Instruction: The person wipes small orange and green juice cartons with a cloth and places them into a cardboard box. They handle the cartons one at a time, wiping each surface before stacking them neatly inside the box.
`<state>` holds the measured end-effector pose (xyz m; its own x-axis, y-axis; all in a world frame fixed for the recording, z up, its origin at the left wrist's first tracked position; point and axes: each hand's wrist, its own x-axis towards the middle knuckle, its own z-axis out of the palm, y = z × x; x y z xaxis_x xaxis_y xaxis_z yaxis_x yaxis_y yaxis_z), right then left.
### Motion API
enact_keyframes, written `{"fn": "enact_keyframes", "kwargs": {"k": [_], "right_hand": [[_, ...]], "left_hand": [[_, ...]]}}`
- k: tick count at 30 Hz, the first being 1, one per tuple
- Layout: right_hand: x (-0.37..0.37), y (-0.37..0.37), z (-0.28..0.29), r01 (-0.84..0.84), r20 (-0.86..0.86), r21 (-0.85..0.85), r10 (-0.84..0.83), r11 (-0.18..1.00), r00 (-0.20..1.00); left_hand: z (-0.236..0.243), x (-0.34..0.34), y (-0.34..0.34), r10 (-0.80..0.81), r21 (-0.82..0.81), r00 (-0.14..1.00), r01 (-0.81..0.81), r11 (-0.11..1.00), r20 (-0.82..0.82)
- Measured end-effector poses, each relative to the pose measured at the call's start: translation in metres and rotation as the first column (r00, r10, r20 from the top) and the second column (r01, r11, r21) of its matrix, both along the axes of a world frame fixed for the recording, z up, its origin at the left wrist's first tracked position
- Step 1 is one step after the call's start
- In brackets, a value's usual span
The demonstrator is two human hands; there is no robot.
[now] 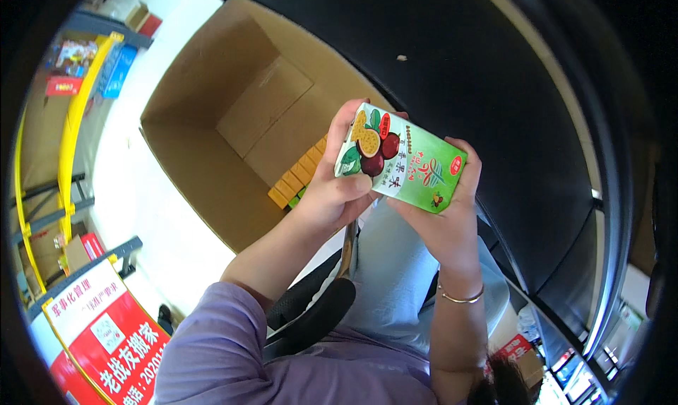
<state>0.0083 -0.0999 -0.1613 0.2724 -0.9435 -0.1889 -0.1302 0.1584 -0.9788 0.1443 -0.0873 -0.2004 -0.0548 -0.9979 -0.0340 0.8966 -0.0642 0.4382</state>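
My two hands hold a small green-and-white carton (pixel 406 158) with pictures of cut and whole passion fruit on its face. The carton is tilted, its printed face up toward me. My left hand (pixel 342 186) grips its left end, thumb on the front and fingers behind. Around the right, green end my right hand (pixel 458 214) is closed; part of its fingers is hidden behind the carton. Just beyond my left hand stands an open cardboard box (pixel 187 168). Several yellow-orange packs (pixel 296 179) lie in a row inside it, near its right side, partly covered by my left hand.
A black tabletop (pixel 487 66) with a small pale scrap (pixel 401 57) on it spans the right side. Shelving with yellow uprights (pixel 76 126) stands at the left over a white floor (pixel 131 186). A red-and-white sign (pixel 106 334) is lower left. A black armrest (pixel 318 313) is by my lap.
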Motion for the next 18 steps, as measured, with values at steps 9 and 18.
{"fn": "enact_keyframes", "kwargs": {"k": [9,18], "right_hand": [[-0.059,0.021,0.063,0.025,0.045,-0.294,-0.012,0.956,0.999],[-0.047,0.002,0.067,0.092,0.077,-0.465,-0.064,0.880,0.995]], "left_hand": [[0.066,-0.056,0.012,-0.006,-0.257,0.996,0.030,0.966,0.094],[0.046,-0.020,-0.011,-0.127,-0.387,0.954,0.229,0.893,0.273]]}}
